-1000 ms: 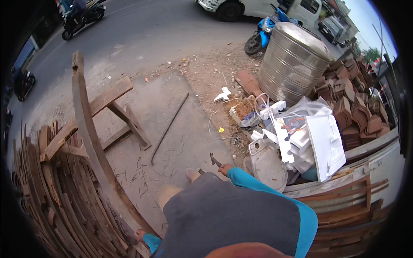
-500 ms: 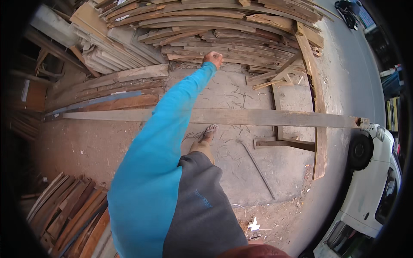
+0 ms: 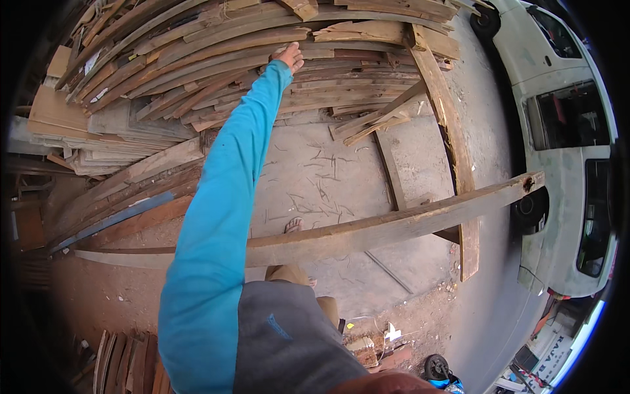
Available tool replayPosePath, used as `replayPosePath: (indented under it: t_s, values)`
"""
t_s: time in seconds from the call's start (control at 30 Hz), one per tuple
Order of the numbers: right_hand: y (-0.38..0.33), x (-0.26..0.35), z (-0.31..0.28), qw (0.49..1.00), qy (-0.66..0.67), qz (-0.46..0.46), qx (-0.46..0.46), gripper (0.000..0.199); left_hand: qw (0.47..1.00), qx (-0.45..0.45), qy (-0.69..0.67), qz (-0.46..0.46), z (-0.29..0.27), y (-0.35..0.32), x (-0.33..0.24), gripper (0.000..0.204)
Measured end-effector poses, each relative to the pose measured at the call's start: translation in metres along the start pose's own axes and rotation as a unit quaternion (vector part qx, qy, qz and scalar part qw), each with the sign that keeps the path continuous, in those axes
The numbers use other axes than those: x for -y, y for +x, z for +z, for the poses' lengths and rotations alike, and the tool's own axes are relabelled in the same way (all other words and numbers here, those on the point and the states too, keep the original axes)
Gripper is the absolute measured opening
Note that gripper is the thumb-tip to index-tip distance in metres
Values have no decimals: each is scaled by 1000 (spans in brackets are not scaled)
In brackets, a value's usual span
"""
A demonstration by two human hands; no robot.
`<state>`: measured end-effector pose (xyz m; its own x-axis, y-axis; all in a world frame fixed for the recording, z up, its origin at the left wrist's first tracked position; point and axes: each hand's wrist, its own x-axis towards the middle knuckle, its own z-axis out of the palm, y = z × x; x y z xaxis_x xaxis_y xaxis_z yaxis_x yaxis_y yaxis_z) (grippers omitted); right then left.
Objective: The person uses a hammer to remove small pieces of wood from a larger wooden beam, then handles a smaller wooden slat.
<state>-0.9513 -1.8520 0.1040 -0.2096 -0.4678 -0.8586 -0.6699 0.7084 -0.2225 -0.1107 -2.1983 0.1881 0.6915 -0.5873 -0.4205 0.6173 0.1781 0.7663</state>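
Up ahead, the stack of weathered planks [image 3: 216, 59] lies at full reach, and your left hand [image 3: 289, 56] rests on its top boards, fingers loosely spread and gripping nothing. Below that hand, back toward you, a long rough beam [image 3: 394, 226] crosses the concrete floor [image 3: 315, 171]. Your right hand is out of sight; a white van [image 3: 564, 131] stands far right.

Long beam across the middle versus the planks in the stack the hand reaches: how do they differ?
The long beam lies alone, raised across a wooden trestle; the stacked planks lie piled together. The beam looks thicker and longer; the planks thinner. The left hand rests on the planks, not the beam. Both are rough, weathered wood.
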Motion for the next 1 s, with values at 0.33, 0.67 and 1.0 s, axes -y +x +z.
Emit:
replayPosePath:
  t_s: [0.33, 0.67, 1.0]
  values:
    - [-39, 1, 26, 998, -35, 48, 13, 30, 990, 42, 11, 137, 31, 199, -31, 57]
    - [-70, -25, -2, 995, -67, 69, 17, 32, 996, 73, 17, 43, -27, 195, -59, 26]
    - [-21, 16, -66, 975, -197, -28, 101, 33, 976, 153, 70, -136, -112, -279, 139, 64]
